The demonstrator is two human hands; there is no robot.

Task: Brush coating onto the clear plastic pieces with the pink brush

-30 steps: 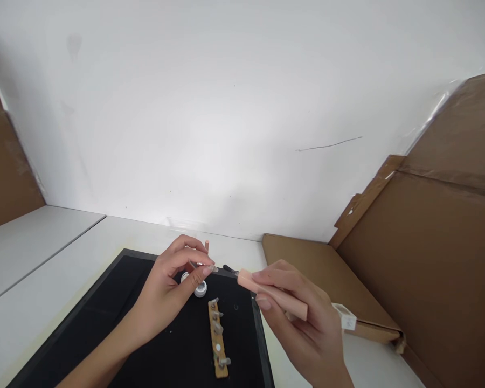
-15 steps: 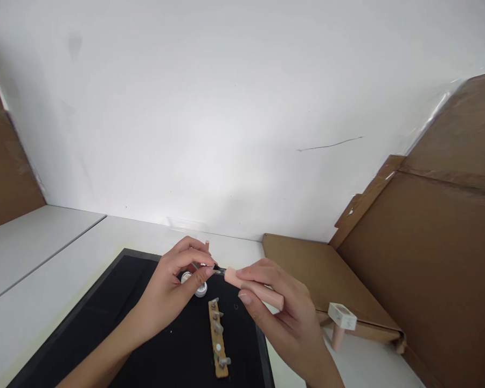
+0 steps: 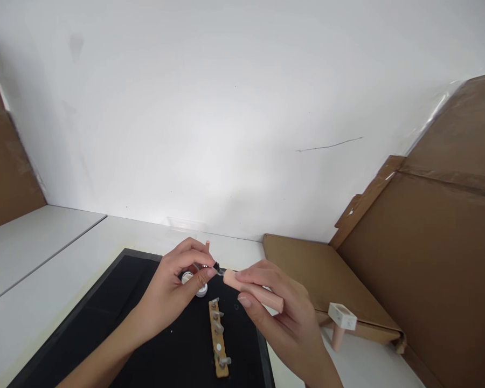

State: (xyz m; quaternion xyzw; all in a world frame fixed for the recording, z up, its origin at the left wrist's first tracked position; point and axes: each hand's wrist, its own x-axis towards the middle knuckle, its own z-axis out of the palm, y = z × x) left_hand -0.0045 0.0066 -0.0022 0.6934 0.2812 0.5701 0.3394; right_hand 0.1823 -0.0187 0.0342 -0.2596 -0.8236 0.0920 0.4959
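Note:
Thumb and fingers of my left hand (image 3: 188,272) pinch a tiny dark piece (image 3: 216,267). My right hand (image 3: 281,307) grips a smooth pink tube (image 3: 262,296), its left end close to that piece, with a small clear or metallic bit between them. What this bit is cannot be made out. Below the hands, a narrow wooden strip (image 3: 218,337) bearing several translucent clips lies on the black mat (image 3: 165,355). Small round white containers (image 3: 201,289) sit partly behind my left hand. A thin pink stick (image 3: 207,244) shows just beyond my left fingers.
At the right, a flat cardboard box (image 3: 319,269) lies on the white table (image 3: 121,231). Beside its front edge is a white block (image 3: 342,316) on a pink cylinder (image 3: 337,338). Cardboard panels (image 3: 448,215) stand at both sides, with a white wall (image 3: 226,108) behind.
The left end of the pink tube has dipped slightly and moved a little left. The dark piece at my left fingertips is tilted differently. Both hands have barely moved.

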